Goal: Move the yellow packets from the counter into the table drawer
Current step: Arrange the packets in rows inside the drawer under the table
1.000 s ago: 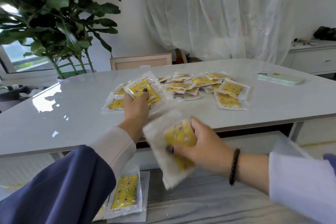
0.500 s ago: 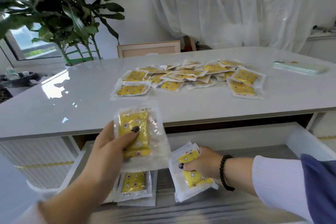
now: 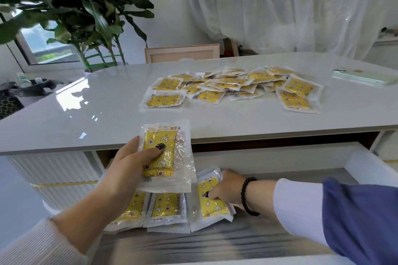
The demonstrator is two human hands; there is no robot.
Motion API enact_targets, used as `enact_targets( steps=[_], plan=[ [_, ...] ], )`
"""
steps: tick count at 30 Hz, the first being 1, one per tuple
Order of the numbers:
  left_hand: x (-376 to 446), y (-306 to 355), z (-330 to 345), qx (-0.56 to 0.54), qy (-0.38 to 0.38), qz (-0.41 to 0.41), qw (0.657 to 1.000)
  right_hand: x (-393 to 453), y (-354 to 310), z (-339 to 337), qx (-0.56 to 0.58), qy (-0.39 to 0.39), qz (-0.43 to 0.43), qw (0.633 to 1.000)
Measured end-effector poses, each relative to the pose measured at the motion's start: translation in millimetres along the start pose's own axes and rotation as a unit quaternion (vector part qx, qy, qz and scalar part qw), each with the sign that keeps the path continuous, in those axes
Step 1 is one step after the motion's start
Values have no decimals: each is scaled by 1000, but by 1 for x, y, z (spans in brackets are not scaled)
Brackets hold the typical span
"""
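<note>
My left hand [image 3: 129, 163] has a packet [image 3: 164, 157] in its grip above the open drawer [image 3: 366, 168]; my right hand [image 3: 226, 187] pinches another packet [image 3: 212, 202] inside it. The pile [image 3: 232, 86] lies on the table [image 3: 97, 114].

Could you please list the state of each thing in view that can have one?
Drawer: pulled open, packets inside.
Left hand: grips a packet above the drawer.
Left packet: held upright, sealed.
Right hand: holds a packet down in the drawer.
Right packet: in the drawer, at the bottom.
Drawer packets: lying flat side by side.
Pile of packets: loose on the counter.
Phone: lying flat on the counter.
</note>
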State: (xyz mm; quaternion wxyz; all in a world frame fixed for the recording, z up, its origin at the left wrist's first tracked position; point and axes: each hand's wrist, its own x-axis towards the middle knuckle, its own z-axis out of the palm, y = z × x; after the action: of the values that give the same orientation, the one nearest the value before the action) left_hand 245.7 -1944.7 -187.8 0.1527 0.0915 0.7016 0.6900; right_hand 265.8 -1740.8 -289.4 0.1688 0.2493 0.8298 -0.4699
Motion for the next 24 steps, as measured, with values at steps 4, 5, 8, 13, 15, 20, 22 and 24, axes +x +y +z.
enact_targets(
  steps=[4, 5, 8, 13, 15, 20, 22, 24],
  plan=[
    [1, 0, 1, 9, -4, 6, 1000, -9, -1, -5, -103, 21, -39, 994],
    [1, 0, 2, 9, -5, 8, 1000, -13, -2, -7, -143, 30, -52, 988],
    [0, 0, 2, 10, -9, 9, 1000, -18, -3, -10, -197, 49, -70, 977],
    [0, 0, 2, 4, -11, 13, 1000, -20, -2, -12, -202, 20, -54, 978],
    [1, 0, 1, 2, -15, 15, 1000, -19, -1, -10, -205, 17, -50, 977],
    [2, 0, 2, -4, -17, 19, 1000, -26, 0, -10, -238, 84, -73, 965],
    [2, 0, 1, -7, -19, 21, 1000, -32, -4, -8, -311, 132, -143, 930],
    [2, 0, 0, -9, -20, 22, 1000, -38, -9, -5, -363, 153, -215, 894]
  ],
)
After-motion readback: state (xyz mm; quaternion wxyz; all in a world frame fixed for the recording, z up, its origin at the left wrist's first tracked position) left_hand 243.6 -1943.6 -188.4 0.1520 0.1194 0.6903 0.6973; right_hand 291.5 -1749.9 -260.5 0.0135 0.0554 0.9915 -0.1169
